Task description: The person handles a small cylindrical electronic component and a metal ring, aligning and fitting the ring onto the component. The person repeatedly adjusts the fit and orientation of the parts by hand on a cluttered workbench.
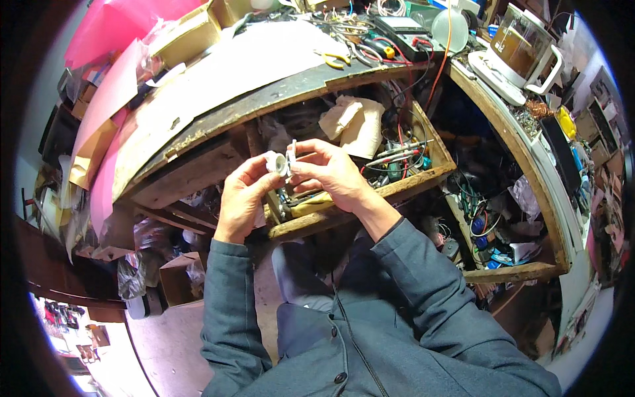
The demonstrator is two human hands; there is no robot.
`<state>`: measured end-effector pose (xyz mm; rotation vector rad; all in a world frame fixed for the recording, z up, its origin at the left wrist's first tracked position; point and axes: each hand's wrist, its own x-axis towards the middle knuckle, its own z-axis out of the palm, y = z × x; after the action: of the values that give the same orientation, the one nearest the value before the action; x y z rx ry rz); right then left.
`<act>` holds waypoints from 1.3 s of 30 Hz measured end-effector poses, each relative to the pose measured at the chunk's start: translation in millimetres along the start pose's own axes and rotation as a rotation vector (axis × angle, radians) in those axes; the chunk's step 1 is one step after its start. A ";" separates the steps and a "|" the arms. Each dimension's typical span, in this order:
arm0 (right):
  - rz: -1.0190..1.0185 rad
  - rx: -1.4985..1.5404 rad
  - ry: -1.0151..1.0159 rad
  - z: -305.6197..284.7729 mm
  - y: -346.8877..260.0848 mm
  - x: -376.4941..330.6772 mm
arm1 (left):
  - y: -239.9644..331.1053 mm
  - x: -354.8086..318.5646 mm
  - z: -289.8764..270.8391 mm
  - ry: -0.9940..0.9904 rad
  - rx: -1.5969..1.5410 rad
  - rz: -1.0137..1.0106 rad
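Observation:
Above an open wooden drawer (304,225), my left hand (239,197) pinches a small white round part (278,164) with a hollow, ring-like face. A thin, pale piece (292,153) stands upright between the fingers of my right hand (340,178), right beside the round part. The two pieces meet or nearly touch; I cannot tell whether they are joined. Behind my right hand lies a crumpled cream cloth (365,132) in the drawer. Screwdrivers and test leads (397,159) fill the drawer's right end.
A worktop (218,86) with a large white sheet spans the far side. Yellow-handled pliers (336,61), a meter (400,26) and tangled wires lie along its back. At the right stand a glass jug (519,49) and another open drawer (516,271) of cables. A cardboard box (180,274) sits lower left.

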<state>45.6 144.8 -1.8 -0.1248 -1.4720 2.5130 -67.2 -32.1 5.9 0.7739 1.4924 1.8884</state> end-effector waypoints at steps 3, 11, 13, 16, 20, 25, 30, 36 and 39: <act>0.014 -0.028 -0.015 -0.6 -2.5 -1.1 | -0.5 1.4 3.7 -0.002 -0.032 -0.007; -0.015 -0.037 0.023 1.5 -2.5 -0.9 | 0.0 1.3 5.6 0.000 0.002 -0.010; -0.018 -0.046 0.030 0.9 -1.8 -0.5 | 0.2 1.2 5.7 -0.001 0.005 -0.016; -0.010 -0.071 0.031 0.9 -1.3 -0.7 | -0.4 0.9 4.1 0.001 -0.003 -0.031; -0.004 -0.113 0.029 0.2 -1.7 -1.1 | -0.4 0.3 3.7 0.001 -0.009 -0.048; -0.013 -0.095 0.033 -0.4 0.0 -0.3 | -0.7 1.0 2.8 -0.003 -0.004 -0.043; -0.022 -0.097 0.028 0.8 -0.6 -0.9 | 0.3 1.7 2.6 0.001 0.037 -0.028; 0.009 -0.151 0.035 1.2 -2.7 -1.9 | 2.3 1.5 5.0 0.007 0.075 -0.005; 0.012 -0.176 0.030 1.8 -3.5 -2.2 | 1.4 1.3 2.8 0.010 0.105 0.009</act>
<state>47.9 144.5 2.1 -0.1995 -1.6826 2.3767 -66.0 -29.6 7.9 0.8212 1.6081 1.8352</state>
